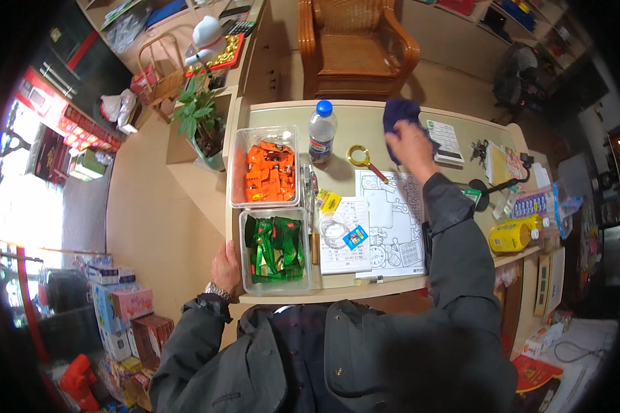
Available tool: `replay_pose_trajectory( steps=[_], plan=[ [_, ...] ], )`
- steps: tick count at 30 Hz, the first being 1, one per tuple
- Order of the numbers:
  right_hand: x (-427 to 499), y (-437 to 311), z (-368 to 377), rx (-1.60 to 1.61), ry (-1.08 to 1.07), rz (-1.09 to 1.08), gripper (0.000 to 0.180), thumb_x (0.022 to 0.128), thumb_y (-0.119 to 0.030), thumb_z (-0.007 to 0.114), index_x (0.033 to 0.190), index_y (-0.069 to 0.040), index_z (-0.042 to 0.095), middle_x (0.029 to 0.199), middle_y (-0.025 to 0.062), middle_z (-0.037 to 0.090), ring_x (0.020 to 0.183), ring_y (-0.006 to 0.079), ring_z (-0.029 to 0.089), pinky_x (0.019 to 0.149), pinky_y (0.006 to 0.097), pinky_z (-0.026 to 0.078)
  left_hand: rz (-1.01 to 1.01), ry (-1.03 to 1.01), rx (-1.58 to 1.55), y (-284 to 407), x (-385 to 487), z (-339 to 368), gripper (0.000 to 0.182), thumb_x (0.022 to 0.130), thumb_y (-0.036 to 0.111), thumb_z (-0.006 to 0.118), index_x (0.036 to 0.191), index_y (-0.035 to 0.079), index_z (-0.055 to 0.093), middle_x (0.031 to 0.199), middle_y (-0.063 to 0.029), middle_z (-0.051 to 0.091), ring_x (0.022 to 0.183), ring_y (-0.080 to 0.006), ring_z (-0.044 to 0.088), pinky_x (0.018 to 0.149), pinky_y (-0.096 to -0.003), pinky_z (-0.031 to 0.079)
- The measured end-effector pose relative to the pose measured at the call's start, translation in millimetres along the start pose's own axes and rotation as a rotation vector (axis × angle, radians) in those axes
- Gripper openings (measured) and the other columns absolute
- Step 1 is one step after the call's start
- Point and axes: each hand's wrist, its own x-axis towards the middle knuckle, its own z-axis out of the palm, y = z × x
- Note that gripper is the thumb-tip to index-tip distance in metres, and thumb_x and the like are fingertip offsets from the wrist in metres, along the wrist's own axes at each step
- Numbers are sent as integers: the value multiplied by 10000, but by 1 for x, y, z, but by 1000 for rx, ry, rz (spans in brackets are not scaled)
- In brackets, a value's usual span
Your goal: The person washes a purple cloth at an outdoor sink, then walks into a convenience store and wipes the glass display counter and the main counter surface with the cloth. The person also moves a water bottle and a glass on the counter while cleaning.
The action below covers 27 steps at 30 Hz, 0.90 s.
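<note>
My right hand (411, 147) is on a dark purple cloth (400, 111) near the far edge of the desk, its fingers bent over the fabric. My left hand (226, 268), with a metal watch at the wrist, rests against the desk's left edge. Just beside it stands a clear plastic container (275, 288) of green wrapped packets (276, 248). Behind that is a second clear container (234, 170) with orange packets (270, 173). A magnifying glass (367, 162) with a gold rim and a white calculator (444, 142) lie to either side of the cloth.
A blue-capped plastic bottle (321, 131) stands mid-desk. Handwritten paper (359, 260) carries a clear tape roll (333, 227) beside a line-drawn sheet (392, 232). Yellow bottles (511, 236) and a black lamp (506, 183) are on the right. A wicker armchair (354, 51) stands beyond the desk.
</note>
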Motion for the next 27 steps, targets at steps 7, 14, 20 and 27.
replay_pose_trajectory(
  steps=[7,14,20,27],
  plan=[
    [-28,24,83,-51,-294,-74,256,836,-203,672,1000,-12,713,959,218,718,928,408,688,815,499,546,-35,16,35,5,0,6,449,1064,394,415,908,30,625,783,-272,643,753,-502,613,624,-571,455],
    [-41,11,65,182,-296,-160,214,849,-174,604,947,-11,703,919,207,696,882,415,668,779,500,532,-138,13,59,7,-4,4,451,1058,413,419,961,42,656,800,-255,655,768,-491,622,641,-549,468],
    [-81,-29,47,297,-485,-567,234,872,-175,655,1067,-54,700,989,113,667,911,304,651,778,398,532,-152,-15,33,20,-2,0,461,1063,398,408,969,19,655,827,-245,668,785,-470,633,669,-509,489],
    [-85,-50,57,402,-424,-783,415,842,-200,705,1223,-48,640,1203,121,615,1146,336,570,941,438,501,-146,20,10,22,0,0,475,1058,430,410,993,32,662,861,-268,666,821,-483,633,700,-531,492]
  ],
)
